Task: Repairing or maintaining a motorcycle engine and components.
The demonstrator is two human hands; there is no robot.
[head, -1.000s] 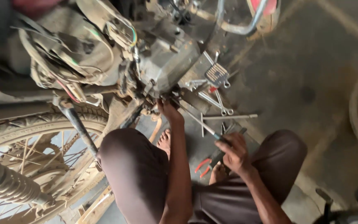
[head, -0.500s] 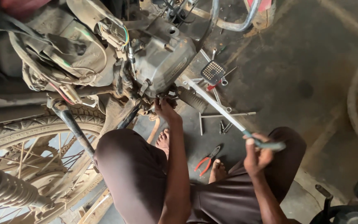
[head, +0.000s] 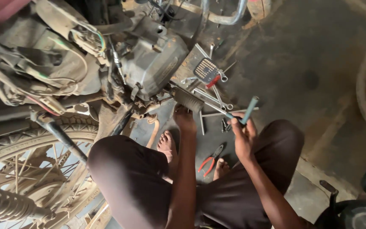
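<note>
Steel T-handle wrench (head: 229, 111) is clenched in the right hand (head: 243, 135), seated under the engine (head: 157, 63); left hand (head: 184, 119) steadies it, grip unclear; loosening appears unfinished.

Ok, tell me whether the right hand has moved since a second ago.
Yes. The right hand rose off the floor near the red-handled pliers, lifting a T-handle wrench.
</note>
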